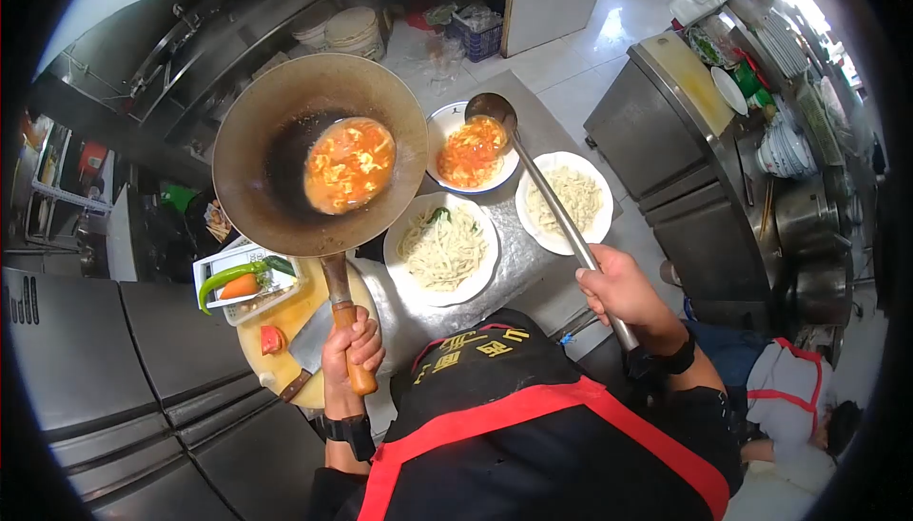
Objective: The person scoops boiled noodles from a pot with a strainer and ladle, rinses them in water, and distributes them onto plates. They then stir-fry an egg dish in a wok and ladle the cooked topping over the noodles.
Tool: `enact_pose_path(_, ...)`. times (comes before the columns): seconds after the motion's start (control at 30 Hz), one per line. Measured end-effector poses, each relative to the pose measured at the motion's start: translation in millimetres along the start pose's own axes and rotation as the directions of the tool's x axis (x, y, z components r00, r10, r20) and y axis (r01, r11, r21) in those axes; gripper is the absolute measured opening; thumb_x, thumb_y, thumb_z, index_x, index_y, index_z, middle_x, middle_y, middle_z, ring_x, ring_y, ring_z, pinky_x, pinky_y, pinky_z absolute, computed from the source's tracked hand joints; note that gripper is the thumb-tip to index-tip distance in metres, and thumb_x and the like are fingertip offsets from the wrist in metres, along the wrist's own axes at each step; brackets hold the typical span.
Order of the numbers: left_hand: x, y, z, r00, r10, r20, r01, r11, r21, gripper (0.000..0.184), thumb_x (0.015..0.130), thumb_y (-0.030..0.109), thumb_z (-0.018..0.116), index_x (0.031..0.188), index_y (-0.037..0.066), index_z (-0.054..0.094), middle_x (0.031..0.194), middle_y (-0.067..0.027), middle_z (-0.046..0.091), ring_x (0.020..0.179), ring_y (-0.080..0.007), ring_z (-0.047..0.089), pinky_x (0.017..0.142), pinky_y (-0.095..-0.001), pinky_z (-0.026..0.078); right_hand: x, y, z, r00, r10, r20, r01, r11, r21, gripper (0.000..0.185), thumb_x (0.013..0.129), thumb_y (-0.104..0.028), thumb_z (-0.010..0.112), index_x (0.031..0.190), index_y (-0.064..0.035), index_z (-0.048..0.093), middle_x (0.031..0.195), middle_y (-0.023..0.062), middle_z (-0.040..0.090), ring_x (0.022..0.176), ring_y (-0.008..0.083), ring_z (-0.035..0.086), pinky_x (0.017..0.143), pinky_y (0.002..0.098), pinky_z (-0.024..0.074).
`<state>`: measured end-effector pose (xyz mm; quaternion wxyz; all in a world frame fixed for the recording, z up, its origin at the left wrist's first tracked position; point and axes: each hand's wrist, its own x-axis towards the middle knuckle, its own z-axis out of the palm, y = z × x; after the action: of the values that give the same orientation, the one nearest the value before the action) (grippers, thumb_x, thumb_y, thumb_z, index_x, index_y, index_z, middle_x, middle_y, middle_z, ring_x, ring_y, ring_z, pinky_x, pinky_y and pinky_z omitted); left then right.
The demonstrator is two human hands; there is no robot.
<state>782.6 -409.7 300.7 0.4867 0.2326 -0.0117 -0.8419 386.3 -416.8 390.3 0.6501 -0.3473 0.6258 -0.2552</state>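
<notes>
My left hand [353,345] is wrapped round the wooden handle of a wok [247,131], which is held up at the left of the table. Tomato and egg sauce [350,164] pools in the wok. My right hand [628,288] grips the long metal handle of a ladle [561,202]. The ladle's bowl hangs over the right side of a white bowl [440,131], where more tomato and egg lies. Nearer me stands a white plate of noodles [442,250] with some greens. Another plate of noodles [571,205] sits to the right, partly beneath the ladle handle.
A cleaver [309,340] and a tomato piece [273,339] lie on a round yellow cutting board [257,364]. Beside them a white basket [228,260] holds a green pepper and a carrot. Steel counter [656,131] stands right; another person [789,383] is at lower right.
</notes>
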Motion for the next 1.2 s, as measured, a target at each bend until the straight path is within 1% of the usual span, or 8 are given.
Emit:
enact_pose_path(0.1,-1,-2,5,1.000,-0.011,-0.016,0.012,0.999,0.041,0.008,0.088,0.004,0.050,0.095,0.004,0.046,0.061,0.0013,0.038,0.041,-0.0070,0.037,0.038,-0.0251,0.038,-4,5,6,0.989,-0.066,-0.130,0.035,0.972,-0.231,0.027,0.090,-0.012,0.051,0.115,-0.0008,0.052,0.063,0.0003,0.048,0.046,0.0080,0.047,0.039,0.0267,0.0385)
enact_pose_path(0.17,-1,-5,7,0.999,-0.016,-0.032,0.018,0.997,0.075,0.009,0.088,0.004,0.050,0.096,0.004,0.047,0.060,0.0012,0.038,0.041,-0.0074,0.037,0.038,-0.0256,0.038,-2,12,5,0.950,-0.273,-0.154,0.193,0.896,-0.400,0.029,0.090,-0.012,0.052,0.118,-0.0015,0.051,0.060,0.0005,0.049,0.045,0.0086,0.046,0.039,0.0279,0.0379)
enact_pose_path(0.37,5,-11,15,0.999,-0.029,-0.034,0.033,0.991,0.130,0.009,0.088,0.004,0.051,0.097,0.004,0.048,0.060,0.0010,0.039,0.041,-0.0077,0.038,0.038,-0.0258,0.038,-3,14,8,0.980,-0.167,-0.106,0.154,0.981,-0.117,0.029,0.091,-0.010,0.053,0.119,-0.0025,0.050,0.059,-0.0025,0.045,0.044,0.0066,0.043,0.039,0.0262,0.0353)
enact_pose_path(0.57,13,-15,29,0.997,-0.006,-0.076,0.022,0.976,0.218,0.008,0.089,0.004,0.051,0.095,0.005,0.048,0.060,0.0014,0.039,0.041,-0.0084,0.039,0.038,-0.0260,0.037,4,18,11,0.985,-0.143,-0.099,0.139,0.989,-0.047,0.024,0.092,-0.009,0.051,0.115,-0.0030,0.051,0.058,-0.0033,0.043,0.043,0.0064,0.042,0.038,0.0255,0.0352)
enact_pose_path(0.7,19,-14,29,0.998,-0.017,-0.059,0.033,0.963,0.267,0.008,0.089,0.004,0.051,0.095,0.006,0.047,0.061,0.0013,0.040,0.041,-0.0086,0.039,0.039,-0.0263,0.037,10,23,10,0.983,-0.158,-0.093,0.154,0.987,-0.051,0.032,0.092,-0.011,0.051,0.122,-0.0011,0.049,0.061,-0.0026,0.045,0.042,0.0061,0.043,0.037,0.0242,0.0386)
enact_pose_path(0.77,21,-12,29,0.999,0.003,-0.053,0.014,0.949,0.315,0.009,0.088,0.005,0.052,0.095,0.006,0.047,0.061,0.0009,0.040,0.041,-0.0088,0.039,0.039,-0.0267,0.038,11,23,13,0.976,-0.177,-0.126,0.171,0.984,-0.055,0.018,0.092,-0.010,0.050,0.109,-0.0025,0.052,0.057,-0.0026,0.044,0.042,0.0068,0.043,0.037,0.0257,0.0361)
enact_pose_path(0.9,23,-11,37,0.996,0.030,-0.083,0.000,0.940,0.342,0.009,0.088,0.005,0.053,0.094,0.006,0.046,0.061,0.0006,0.040,0.041,-0.0090,0.039,0.038,-0.0266,0.038,13,24,10,0.981,-0.168,-0.100,0.159,0.983,-0.090,0.025,0.092,-0.010,0.049,0.115,-0.0008,0.051,0.061,-0.0025,0.045,0.042,0.0063,0.043,0.037,0.0246,0.0384)
enact_pose_path(1.2,26,-5,42,0.994,0.039,-0.099,0.000,0.932,0.363,0.009,0.088,0.004,0.052,0.094,0.006,0.046,0.062,-0.0007,0.042,0.042,-0.0096,0.041,0.038,-0.0264,0.038,1,26,11,0.975,-0.189,-0.113,0.182,0.981,-0.071,0.011,0.091,-0.009,0.050,0.099,-0.0018,0.050,0.056,-0.0028,0.043,0.041,0.0064,0.042,0.037,0.0251,0.0373)
